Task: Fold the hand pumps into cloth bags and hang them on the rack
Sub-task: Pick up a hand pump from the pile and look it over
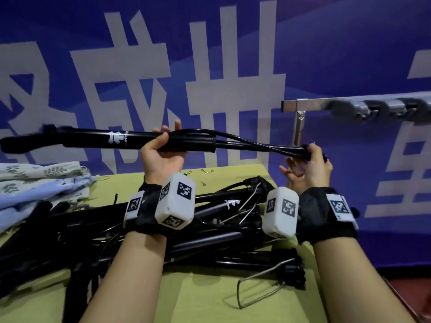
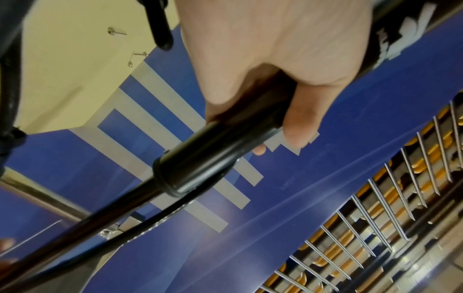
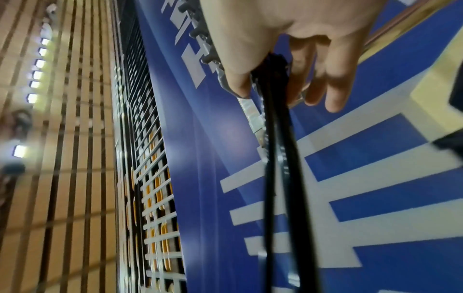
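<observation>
Left hand point(image 1: 161, 152) grips pump barrel point(image 1: 98, 139); right hand point(image 1: 310, 167) pinches its hose end point(image 1: 305, 152).

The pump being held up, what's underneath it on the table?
Under the held pump a pile of black pumps lies on the yellow table. The forearms and wrist cameras cover part of the pile.

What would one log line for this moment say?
left hand: grips hand pump barrel | right hand: pinches its far end | pump: held above table | cloth bags: untouched
</observation>
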{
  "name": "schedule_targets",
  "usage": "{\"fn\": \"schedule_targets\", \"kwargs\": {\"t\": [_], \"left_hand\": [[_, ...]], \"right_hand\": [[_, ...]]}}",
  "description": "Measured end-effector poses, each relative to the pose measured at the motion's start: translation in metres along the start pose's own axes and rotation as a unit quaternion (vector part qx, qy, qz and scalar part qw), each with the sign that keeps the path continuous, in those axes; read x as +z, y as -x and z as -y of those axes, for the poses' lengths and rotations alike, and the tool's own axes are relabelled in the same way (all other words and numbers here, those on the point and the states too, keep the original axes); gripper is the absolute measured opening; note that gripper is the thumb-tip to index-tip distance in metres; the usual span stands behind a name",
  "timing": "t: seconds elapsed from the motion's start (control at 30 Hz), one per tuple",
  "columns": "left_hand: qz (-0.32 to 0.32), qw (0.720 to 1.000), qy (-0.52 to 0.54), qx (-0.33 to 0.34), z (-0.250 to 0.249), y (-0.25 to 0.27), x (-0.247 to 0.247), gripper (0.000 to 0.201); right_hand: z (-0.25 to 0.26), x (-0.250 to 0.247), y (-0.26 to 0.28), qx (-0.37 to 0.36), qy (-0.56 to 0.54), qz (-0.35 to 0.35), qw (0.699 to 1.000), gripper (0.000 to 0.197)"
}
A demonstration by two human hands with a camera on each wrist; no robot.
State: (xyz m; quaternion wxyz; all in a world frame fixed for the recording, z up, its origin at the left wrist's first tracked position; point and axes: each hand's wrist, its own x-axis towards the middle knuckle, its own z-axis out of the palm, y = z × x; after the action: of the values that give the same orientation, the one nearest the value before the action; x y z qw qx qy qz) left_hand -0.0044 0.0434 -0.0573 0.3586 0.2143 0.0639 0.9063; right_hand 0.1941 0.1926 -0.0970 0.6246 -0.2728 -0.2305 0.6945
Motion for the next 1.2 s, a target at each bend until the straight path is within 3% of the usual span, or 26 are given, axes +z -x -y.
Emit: {"fn": "schedule_targets", "kwargs": {"t": [0.1,0.27,0.43,0.57,0.7,0.83,0.97,1.1,1.2], "left_hand": [[-0.001,0.999,-0.049,0.006,0.002,0.007,0.005,0.019],[-0.056,0.991,-0.122,0.026,0.008,0.011,-0.002,0.006],[-0.077,0.985,-0.154,0.011,0.004,0.010,-0.010,0.020],[-0.114,0.982,-0.144,0.042,0.001,0.007,-0.013,0.019],[-0.154,0.973,-0.138,0.100,-0.009,-0.003,-0.020,0.031],[-0.152,0.974,-0.123,0.112,-0.014,-0.009,-0.028,0.036],[-0.146,0.974,-0.119,0.126,-0.013,-0.010,-0.030,0.040],[-0.135,0.975,-0.105,0.143,-0.013,-0.009,-0.032,0.047],[-0.131,0.973,-0.101,0.158,-0.012,-0.007,-0.031,0.041]], "right_hand": [[-0.002,-0.004,-0.001,-0.046,-0.012,-0.025,0.999,0.035],[-0.003,-0.008,0.004,-0.099,-0.029,-0.005,0.995,0.034],[-0.008,-0.010,0.005,-0.124,-0.046,-0.006,0.991,0.043],[-0.009,-0.010,0.008,-0.116,-0.054,-0.011,0.992,0.020],[-0.005,-0.013,0.009,-0.115,-0.071,-0.037,0.990,0.018],[-0.006,-0.016,0.008,-0.109,-0.055,-0.057,0.991,0.028],[-0.006,-0.016,0.008,-0.109,-0.053,-0.067,0.990,0.015],[-0.006,-0.015,0.009,-0.111,-0.050,-0.072,0.990,0.014],[-0.008,-0.015,0.010,-0.117,-0.035,-0.074,0.990,0.014]]}}
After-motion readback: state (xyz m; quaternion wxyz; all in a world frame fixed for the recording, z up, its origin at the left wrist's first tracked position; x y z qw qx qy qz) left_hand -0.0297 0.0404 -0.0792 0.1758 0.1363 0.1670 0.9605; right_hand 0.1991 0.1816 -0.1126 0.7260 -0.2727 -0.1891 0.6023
